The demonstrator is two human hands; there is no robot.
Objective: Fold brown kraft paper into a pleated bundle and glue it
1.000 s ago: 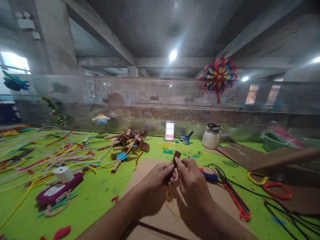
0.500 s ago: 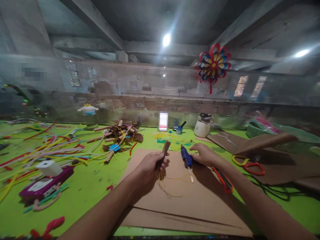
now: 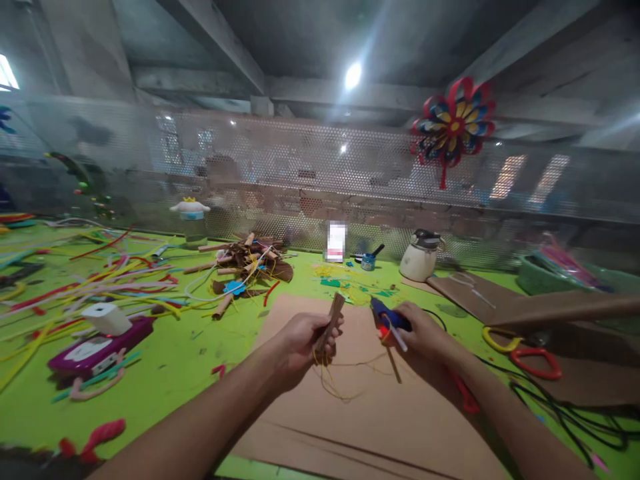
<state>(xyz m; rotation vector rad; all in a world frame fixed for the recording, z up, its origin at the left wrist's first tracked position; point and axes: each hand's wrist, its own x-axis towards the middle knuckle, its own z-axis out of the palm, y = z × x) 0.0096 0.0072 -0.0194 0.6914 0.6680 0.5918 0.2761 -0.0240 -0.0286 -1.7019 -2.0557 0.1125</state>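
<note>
My left hand [image 3: 303, 343] is closed around a narrow, folded brown paper or cardboard piece [image 3: 336, 312] that tilts upward from the fingers. Thin yellow strings [image 3: 336, 393] trail below that hand onto a flat cardboard sheet [image 3: 380, 423]. To the right, my right hand [image 3: 423, 332] grips a blue hot glue gun [image 3: 385, 312] over the sheet. A pale glue stick [image 3: 400, 340] pokes out of the gun, and a red-orange spot shows beside it. Beneath the gun lies a thin brown strip [image 3: 394, 365]. Red-handled cutters [image 3: 465, 390] lie partly hidden under my right forearm.
A heap of brown rolls [image 3: 250, 263] and many coloured pipe cleaners [image 3: 100, 287] cover the left side. A purple power strip [image 3: 100, 350] sits nearer. At right are scissors [image 3: 536, 363], folded cardboard [image 3: 505, 307], black cable [image 3: 565, 420] and a white jug [image 3: 419, 259].
My right hand has closed on the glue gun and lifted it, turning it. My left hand still holds the brown piece. The view has shifted slightly left.
</note>
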